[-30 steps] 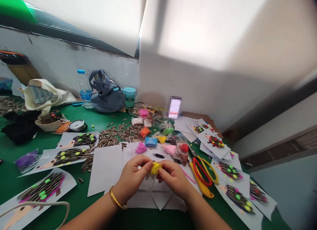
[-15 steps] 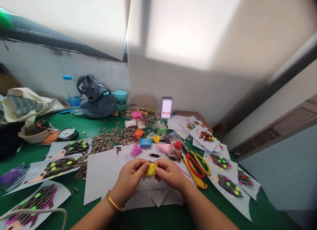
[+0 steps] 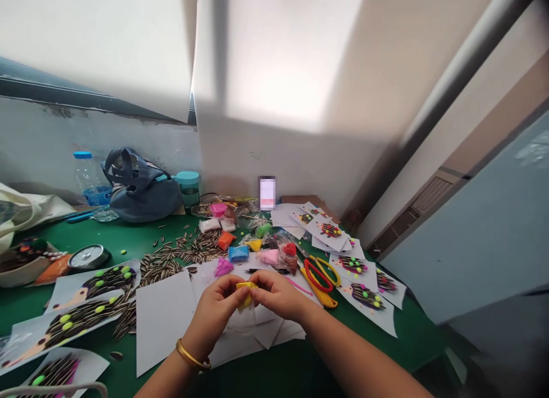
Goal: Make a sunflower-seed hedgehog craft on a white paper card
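Observation:
Between my two hands is a small yellow packet of modelling clay (image 3: 245, 295), its clear wrapping hanging below. My left hand (image 3: 219, 306), with a gold bangle (image 3: 191, 355) at the wrist, pinches it from the left. My right hand (image 3: 274, 295) grips it from the right, fingers closed and thumb in front. White paper sheets (image 3: 165, 323) lie under and beside the hands. Just beyond are a purple-pink clay packet (image 3: 223, 266), a blue packet (image 3: 238, 253), a pink packet (image 3: 269, 256) and a black pen (image 3: 274, 271).
Sunflower seeds (image 3: 171, 255) are heaped at the left, near seed hedgehog pictures (image 3: 86, 321). Red-handled scissors (image 3: 317, 275) and a yellow cutter (image 3: 328, 299) lie to the right, by more pictures (image 3: 366, 298). A blue bag (image 3: 146, 198), a jar (image 3: 189, 186) and a phone (image 3: 267, 193) stand behind.
The view has turned to the right, so things sit farther left. Both hands still hold the yellow packet, and my right fingers have come over its top, closer to my left hand.

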A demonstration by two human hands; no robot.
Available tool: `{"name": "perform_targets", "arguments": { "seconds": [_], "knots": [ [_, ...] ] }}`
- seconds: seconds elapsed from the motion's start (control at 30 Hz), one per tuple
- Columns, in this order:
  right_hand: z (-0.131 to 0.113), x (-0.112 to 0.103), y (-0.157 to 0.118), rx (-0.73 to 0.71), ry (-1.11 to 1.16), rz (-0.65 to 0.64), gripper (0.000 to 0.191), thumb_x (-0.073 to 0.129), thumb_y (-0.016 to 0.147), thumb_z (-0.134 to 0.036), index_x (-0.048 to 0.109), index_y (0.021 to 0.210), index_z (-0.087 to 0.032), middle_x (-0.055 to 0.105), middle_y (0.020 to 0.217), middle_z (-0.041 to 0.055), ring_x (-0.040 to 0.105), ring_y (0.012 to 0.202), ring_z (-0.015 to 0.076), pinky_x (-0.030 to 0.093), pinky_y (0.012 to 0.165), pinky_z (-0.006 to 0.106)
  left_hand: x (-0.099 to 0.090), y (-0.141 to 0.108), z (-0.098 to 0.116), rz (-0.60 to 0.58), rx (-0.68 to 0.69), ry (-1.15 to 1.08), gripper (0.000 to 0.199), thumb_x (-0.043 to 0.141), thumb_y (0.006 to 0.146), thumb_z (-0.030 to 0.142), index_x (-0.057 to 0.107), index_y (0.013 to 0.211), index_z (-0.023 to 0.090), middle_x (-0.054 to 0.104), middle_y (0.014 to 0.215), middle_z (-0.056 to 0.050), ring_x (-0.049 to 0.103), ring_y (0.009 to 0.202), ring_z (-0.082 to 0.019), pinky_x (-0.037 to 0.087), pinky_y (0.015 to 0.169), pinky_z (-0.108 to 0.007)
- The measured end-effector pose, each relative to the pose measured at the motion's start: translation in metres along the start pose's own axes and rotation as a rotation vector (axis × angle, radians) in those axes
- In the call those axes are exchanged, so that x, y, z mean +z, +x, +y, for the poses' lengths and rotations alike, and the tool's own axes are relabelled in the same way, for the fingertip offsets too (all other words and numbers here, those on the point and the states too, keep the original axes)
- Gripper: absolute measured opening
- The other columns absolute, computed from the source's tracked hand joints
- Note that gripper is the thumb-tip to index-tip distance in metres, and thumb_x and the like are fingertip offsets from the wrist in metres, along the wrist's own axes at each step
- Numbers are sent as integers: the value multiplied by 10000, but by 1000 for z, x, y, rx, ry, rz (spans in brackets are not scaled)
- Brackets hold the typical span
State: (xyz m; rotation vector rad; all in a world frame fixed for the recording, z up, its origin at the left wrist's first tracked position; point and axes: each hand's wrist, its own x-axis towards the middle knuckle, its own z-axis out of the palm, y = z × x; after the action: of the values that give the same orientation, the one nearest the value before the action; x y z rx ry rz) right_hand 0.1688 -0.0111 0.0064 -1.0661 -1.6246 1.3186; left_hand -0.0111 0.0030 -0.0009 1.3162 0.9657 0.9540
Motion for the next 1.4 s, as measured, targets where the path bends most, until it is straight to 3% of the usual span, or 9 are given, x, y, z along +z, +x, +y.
{"name": "perform_targets", "arguments": {
  "seconds": [0.1, 0.23, 0.4, 0.7, 0.8, 0.9, 1.03, 1.2, 1.4],
  "knots": [
    [5, 7, -7, 16, 97, 62, 376, 674, 799, -554, 595, 841, -189, 610, 753, -6, 575, 669, 128, 461, 618, 234, 1, -2, 4, -21, 18, -8, 381, 713, 740, 529, 705, 822, 157, 701, 774, -51, 635, 724, -195, 507, 647, -286],
    [10, 10, -16, -7, 140, 220, 401, 655, 816, -576, 586, 832, -182, 585, 706, -15, 565, 645, 128, 460, 638, 251, 5, -4, 6, -52, 17, -68, 429, 759, 714, 477, 682, 1008, 174, 712, 922, -69, 654, 848, -216, 517, 731, -309],
    [17, 7, -21, -32, 190, 394, 390, 626, 850, -555, 569, 805, -172, 570, 683, -18, 541, 626, 119, 444, 628, 250, 7, -2, 0, -177, 1, -54, 483, 791, 698, 425, 623, 1080, 182, 688, 842, -40, 637, 767, -177, 492, 659, -270],
    [20, 10, -22, -43, 274, 310, 490, 705, 794, -455, 582, 1223, -251, 650, 1003, 34, 633, 858, 180, 539, 788, 341, -2, 0, 4, -80, 58, 21, 427, 733, 728, 498, 729, 1015, 181, 721, 1057, -99, 665, 971, -256, 531, 848, -357],
    [23, 10, -17, -49, 309, 390, 403, 699, 790, -440, 607, 1127, -238, 654, 985, 30, 633, 833, 174, 550, 746, 323, -2, 0, 4, 25, 53, -12, 487, 709, 740, 543, 669, 1062, 179, 709, 980, -83, 672, 861, -223, 551, 714, -320],
    [25, 9, -9, -71, 369, 476, 391, 719, 769, -424, 585, 1077, -224, 663, 970, 31, 640, 844, 175, 555, 737, 315, -2, 1, 4, 133, 59, 48, 418, 714, 726, 556, 613, 879, 180, 633, 737, -5, 611, 649, -164, 501, 543, -254],
    [22, 6, 0, -83, 377, 437, 443, 734, 762, -398, 551, 1129, -231, 669, 926, 18, 653, 840, 173, 547, 760, 321, -2, 3, 1, 80, 27, 80, 376, 723, 722, 527, 568, 740, 186, 570, 618, 28, 565, 556, -146, 468, 490, -239],
    [15, -6, 16, -51, 329, 342, 781, 717, 793, -405, 328, 1446, -228, 695, 891, 9, 680, 819, 174, 514, 818, 351, -5, 3, -1, 168, 7, 23, 353, 723, 738, 512, 612, 806, 184, 591, 691, 12, 573, 651, -149, 464, 521, -216],
    [11, -35, 38, -21, 297, 458, 894, 653, 838, -490, 156, 1531, -221, 719, 883, 30, 689, 770, 166, 501, 774, 330, -8, 6, -3, 204, 13, -25, 381, 719, 738, 536, 618, 837, 182, 572, 739, 14, 531, 649, -131, 445, 527, -206]
  ]
}}
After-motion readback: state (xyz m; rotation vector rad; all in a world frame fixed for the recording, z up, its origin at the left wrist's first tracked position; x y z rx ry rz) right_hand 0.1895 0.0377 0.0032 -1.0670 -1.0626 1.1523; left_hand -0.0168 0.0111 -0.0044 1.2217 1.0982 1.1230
